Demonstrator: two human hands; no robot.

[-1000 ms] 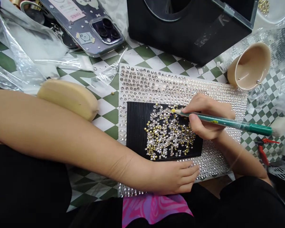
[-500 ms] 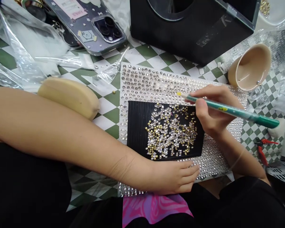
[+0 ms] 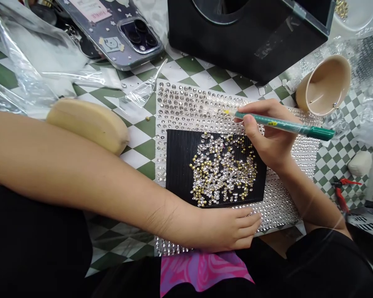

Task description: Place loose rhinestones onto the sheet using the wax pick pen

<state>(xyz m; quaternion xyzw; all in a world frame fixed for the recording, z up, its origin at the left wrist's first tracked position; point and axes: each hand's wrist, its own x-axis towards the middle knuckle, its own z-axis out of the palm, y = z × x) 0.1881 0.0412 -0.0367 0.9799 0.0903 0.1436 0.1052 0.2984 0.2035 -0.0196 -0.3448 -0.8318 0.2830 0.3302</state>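
Holding a green pen (image 3: 279, 123) in the right hand (image 3: 269, 138), pinched between thumb and index finger with hardly any gap, the other fingers folded in behind. Pointing the pen's yellow tip leftward over the stone-studded sheet (image 3: 186, 103), past the upper edge of the black board (image 3: 180, 165) and apart from the loose stones (image 3: 211, 182), clear and gold, scattered over the board's middle and right. Slanting the right forearm (image 3: 313, 196) up from the lower right, across the sheet. Stretching the left forearm (image 3: 112, 174) in from the left edge, with the left hand (image 3: 226, 227) laid back upward along the board's lower edge, over the sheet's near part. Keeping the left fingers close together, loosely extended to the right, slightly bent, with no visible grip; cannot tell what lies under the palm. Farther out, on a green-and-white checked cloth (image 3: 144, 142): a beige cup (image 3: 303, 93) with small beads inside, near the sheet's upper right corner; a black box (image 3: 217, 49) beyond; a phone (image 3: 112, 37) at upper left; red-handled pliers (image 3: 341, 198) at right.
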